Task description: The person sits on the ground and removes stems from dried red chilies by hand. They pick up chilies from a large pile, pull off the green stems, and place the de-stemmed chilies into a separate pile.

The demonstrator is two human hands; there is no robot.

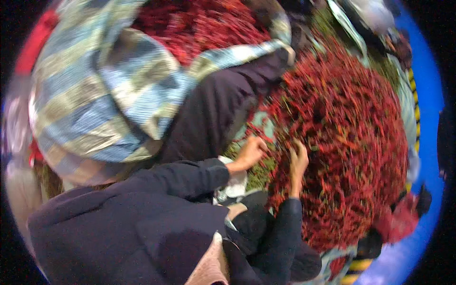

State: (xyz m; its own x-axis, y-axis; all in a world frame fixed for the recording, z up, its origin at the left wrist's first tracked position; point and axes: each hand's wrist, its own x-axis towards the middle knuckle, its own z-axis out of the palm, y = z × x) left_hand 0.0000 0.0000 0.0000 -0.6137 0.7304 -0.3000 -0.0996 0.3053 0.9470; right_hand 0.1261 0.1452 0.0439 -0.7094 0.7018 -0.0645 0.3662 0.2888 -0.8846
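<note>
Both hands working at the near edge of a large heap of red chillies point(342, 142), spread over a pale ground sheet point(259, 121) of which only a small patch shows. Left hand point(249, 153) curled and reaching onto the heap's edge from a dark sleeve; fingers bent as if pinching, yet motion blur prevents telling whether any chilli is actually gripped. Right hand point(298, 161) raised, fingers hooked into the chillies from below; grasp likewise not resolvable. Close to the left, a second person bent low under a striped blue-and-cream headcloth point(99, 95), dark-sleeved arm extended toward the same edge. Probable faults: collision of hands or arms with the neighbour, caused by both reaching into the same narrow strip; chillies pushed off the sheet onto bare ground, caused by raking too broadly; stalks and green debris carried along with the pods, caused by grabbing handfuls instead of single pieces; pods crushed under knee or forearm, caused by leaning onto the heap; irritation of skin or eyes, caused by bare-handed contact followed by touching the face. Count: own hands, two; neighbouring persons clearly in view, one, with unclear figures at the upper right; chilli heaps, one main, plus a second red mass point(199, 21) beyond the headcloth; single chillies, far too many and too blurred to count; blue tarpaulin point(427, 95) at the right rim, one
</note>
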